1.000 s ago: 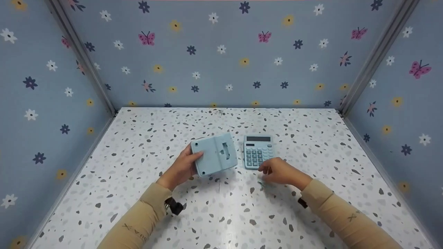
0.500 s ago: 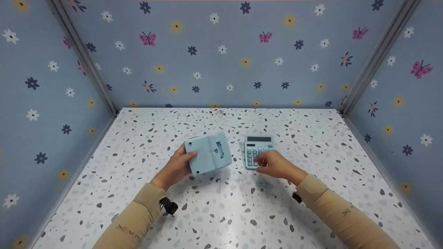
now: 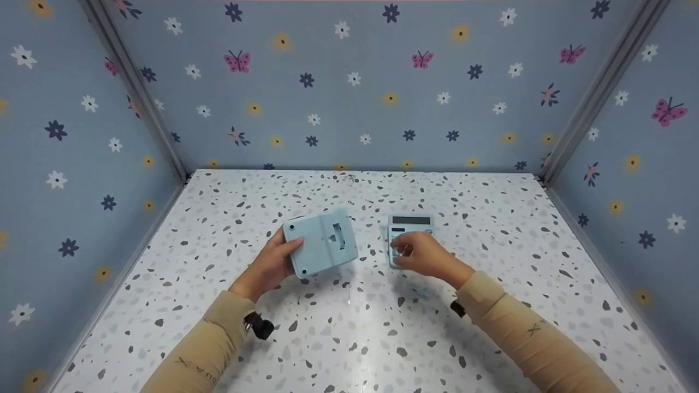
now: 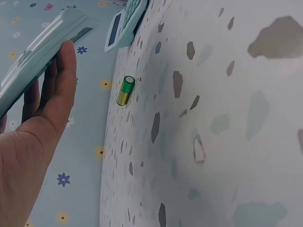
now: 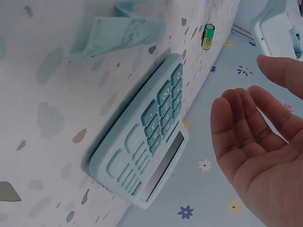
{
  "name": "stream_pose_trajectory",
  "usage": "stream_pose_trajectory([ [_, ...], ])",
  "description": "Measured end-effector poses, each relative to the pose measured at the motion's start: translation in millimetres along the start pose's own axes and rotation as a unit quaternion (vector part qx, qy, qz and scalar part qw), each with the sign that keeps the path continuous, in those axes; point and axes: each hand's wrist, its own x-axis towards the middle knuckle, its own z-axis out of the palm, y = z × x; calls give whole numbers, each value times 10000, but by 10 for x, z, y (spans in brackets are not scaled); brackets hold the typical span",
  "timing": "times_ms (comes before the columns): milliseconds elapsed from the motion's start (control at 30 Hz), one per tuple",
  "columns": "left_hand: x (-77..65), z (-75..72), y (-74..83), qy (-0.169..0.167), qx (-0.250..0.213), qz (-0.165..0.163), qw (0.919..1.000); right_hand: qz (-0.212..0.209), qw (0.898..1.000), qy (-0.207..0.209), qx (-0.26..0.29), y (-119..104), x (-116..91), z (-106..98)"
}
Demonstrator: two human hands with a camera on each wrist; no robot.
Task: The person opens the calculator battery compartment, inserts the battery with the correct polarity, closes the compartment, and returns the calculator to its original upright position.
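"Pale blue, that device (image 3: pixel 317 248). Is the left hand (image 3: pixel 267 267) clamped on it?"

"Yes, thumb over the underside, fingers behind. It's tilted and lifted off the speckled table (image 3: pixel 355 333), with a slot (image 3: pixel 339 236) and dark feet (image 3: pixel 291 227) showing."

"And the right hand (image 3: pixel 426 254)?"

"Raised over the calculator (image 3: pixel 410 220), not touching. The fingers bend loosely, thumb and fingertips apart."

"So what's blocking our look?"

"That hand: in the head view it covers most of the keys. The calculator lies flat beside the device, screen end toward the flowered back wall (image 3: pixel 327 98)."

"Anything else about?"

"A green battery (image 5: pixel 208 37) lies on its side, left of the calculator and apart from it. Both wrist views show it; I can't find it in the head view. A folded light-blue scrap (image 5: pixel 123 35) sits near the calculator's front edge; I can't tell what it is."
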Motion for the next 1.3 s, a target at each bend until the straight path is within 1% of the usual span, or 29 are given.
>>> stream_pose_trajectory([
  [200,-16,-66,24,81,26,14,10000,-185,9998,10,115,-49,63,46],
  [400,-21,-109,48,171,43,-62,9998,-77,9998,-53,182,-91,107,90],
  [700,-49,-175,111,62,43,49,10000,-79,9998,-24,207,-182,242,165],
  [967,-62,-223,109,122,-15,5,9999,89,9988,-24,489,-289,406,211],
  [1133,-74,-262,106,138,-27,-22,9999,153,9981,-50,592,-311,542,246],
  [1300,-93,-301,96,186,82,-39,9998,384,9964,-55,753,-317,668,311],
])
